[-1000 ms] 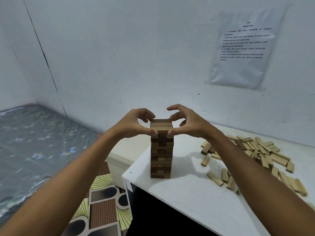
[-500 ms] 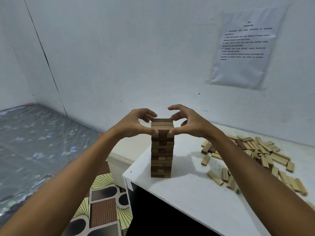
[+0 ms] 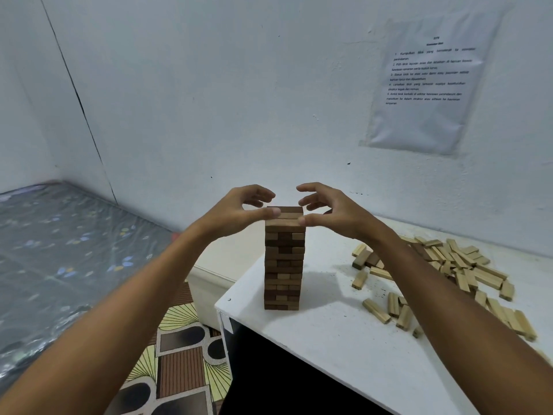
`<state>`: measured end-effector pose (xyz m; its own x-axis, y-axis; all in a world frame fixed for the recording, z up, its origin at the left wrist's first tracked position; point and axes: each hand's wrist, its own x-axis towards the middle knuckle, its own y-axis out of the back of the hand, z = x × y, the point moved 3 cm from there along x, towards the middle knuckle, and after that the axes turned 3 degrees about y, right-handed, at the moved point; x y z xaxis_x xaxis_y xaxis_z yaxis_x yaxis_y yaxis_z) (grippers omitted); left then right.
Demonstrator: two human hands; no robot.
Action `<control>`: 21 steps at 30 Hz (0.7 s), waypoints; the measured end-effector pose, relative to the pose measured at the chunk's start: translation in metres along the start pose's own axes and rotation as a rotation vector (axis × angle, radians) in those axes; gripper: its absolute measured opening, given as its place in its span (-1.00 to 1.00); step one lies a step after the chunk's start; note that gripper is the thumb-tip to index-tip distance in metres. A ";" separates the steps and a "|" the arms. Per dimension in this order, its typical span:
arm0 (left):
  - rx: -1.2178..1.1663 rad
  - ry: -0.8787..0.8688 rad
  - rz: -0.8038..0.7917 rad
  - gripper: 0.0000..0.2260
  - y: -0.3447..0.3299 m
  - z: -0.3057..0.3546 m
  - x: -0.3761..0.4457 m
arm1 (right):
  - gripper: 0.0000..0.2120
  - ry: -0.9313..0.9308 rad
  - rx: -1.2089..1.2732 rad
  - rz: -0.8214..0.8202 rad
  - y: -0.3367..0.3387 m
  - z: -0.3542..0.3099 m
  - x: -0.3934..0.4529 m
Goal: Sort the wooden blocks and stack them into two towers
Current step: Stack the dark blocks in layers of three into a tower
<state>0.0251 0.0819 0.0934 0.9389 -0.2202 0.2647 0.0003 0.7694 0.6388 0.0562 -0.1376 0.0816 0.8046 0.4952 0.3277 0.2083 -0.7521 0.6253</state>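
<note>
Upright tower (image 3: 284, 259), both hands' thumbs (image 3: 264, 213) touching its top blocks.

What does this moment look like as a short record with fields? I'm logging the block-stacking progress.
tower: one dark-block tower upright near the table's left corner
left hand: thumb against the top layers, fingers arched above
right hand: thumb at the top layers, fingers arched above
loose blocks: pale pile to the right
second tower: not started

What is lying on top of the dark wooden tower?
Only its own top layer of blocks shows on the tower. The left hand and right hand touch its upper sides with their thumbs. The far side is hidden.
</note>
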 end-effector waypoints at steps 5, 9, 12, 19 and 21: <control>0.104 -0.044 0.045 -0.50 -0.003 0.023 0.010 | -0.52 -0.037 -0.001 0.093 0.015 -0.002 -0.007; 0.227 -0.167 0.019 -0.56 -0.014 0.060 0.022 | -0.66 -0.050 -0.015 0.178 0.041 -0.006 -0.023; 0.286 -0.304 -0.007 -0.54 -0.035 0.098 0.026 | -0.69 -0.074 -0.026 0.234 0.063 -0.006 -0.042; 0.201 -0.480 -0.139 -0.59 -0.117 0.152 0.017 | -0.62 -0.237 -0.082 0.333 0.100 0.024 -0.109; 0.172 -0.438 -0.192 -0.60 -0.149 0.145 0.014 | -0.67 -0.331 -0.118 0.350 0.098 0.046 -0.138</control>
<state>-0.0118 -0.1226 0.1064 0.6950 -0.6069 0.3856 0.0673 0.5889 0.8054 -0.0084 -0.2996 0.0650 0.9524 0.0424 0.3019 -0.1552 -0.7849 0.5999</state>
